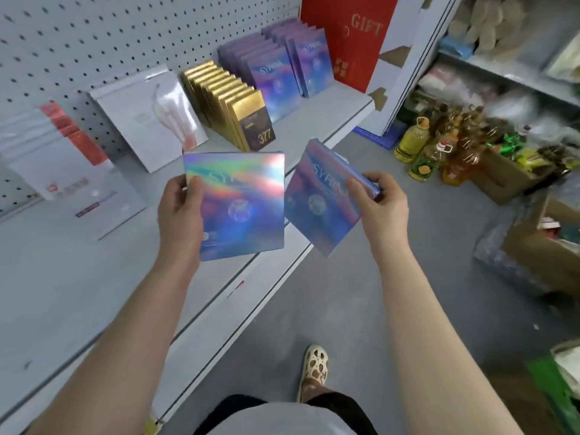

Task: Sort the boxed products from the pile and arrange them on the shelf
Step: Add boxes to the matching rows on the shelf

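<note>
Bright even light, rainbow glare on the left holographic box point(235, 205), blurred, warped edges.

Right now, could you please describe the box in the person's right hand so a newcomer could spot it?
Above the grey shelf's front edge, two iridescent blue-purple boxes are held up. The right hand pinches the tilted iridescent box; the left hand's box sits squarer and glares rainbow.

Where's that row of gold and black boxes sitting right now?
In the head view, the row of gold and black boxes stands on the grey shelf, left of the purple holographic boxes and right of a white flat package.
</note>
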Available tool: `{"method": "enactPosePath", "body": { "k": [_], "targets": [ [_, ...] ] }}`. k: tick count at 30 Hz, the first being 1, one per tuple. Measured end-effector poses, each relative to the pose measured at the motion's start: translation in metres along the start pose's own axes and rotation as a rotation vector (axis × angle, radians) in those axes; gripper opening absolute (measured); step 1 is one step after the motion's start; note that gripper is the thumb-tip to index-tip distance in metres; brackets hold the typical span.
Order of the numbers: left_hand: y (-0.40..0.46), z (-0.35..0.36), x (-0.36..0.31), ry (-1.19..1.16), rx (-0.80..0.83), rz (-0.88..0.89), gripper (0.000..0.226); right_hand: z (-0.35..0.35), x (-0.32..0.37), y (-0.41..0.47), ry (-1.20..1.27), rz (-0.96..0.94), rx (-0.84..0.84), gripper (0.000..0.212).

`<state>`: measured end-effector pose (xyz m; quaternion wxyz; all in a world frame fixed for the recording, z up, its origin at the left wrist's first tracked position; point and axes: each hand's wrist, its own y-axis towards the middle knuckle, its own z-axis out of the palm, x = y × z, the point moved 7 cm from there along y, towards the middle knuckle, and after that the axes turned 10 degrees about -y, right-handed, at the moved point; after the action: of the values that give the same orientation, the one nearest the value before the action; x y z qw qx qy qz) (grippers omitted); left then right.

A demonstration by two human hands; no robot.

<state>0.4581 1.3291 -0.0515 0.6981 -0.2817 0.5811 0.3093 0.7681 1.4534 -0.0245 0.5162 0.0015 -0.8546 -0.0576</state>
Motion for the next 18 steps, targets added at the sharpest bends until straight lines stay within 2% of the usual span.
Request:
{"method": "enactPosePath", "body": {
  "k": [8, 13, 18],
  "targets": [
    [0.052, 0.117, 0.019, 0.044, -0.181, 0.051, 0.014, 0.009, 0.009, 0.182, -0.033, -0.140, 0.157, 0.009],
    [0.106, 0.168, 0.013, 0.010, -0.210, 0.157, 0.010, 0.040, 0.030, 0.288, -0.056, -0.279, 0.204, 0.008],
    [0.163, 0.218, 0.014, 0.045, -0.169, 0.220, 0.012, 0.069, 0.043, 0.375, -0.072, -0.374, 0.230, 0.013]
  ]
}}
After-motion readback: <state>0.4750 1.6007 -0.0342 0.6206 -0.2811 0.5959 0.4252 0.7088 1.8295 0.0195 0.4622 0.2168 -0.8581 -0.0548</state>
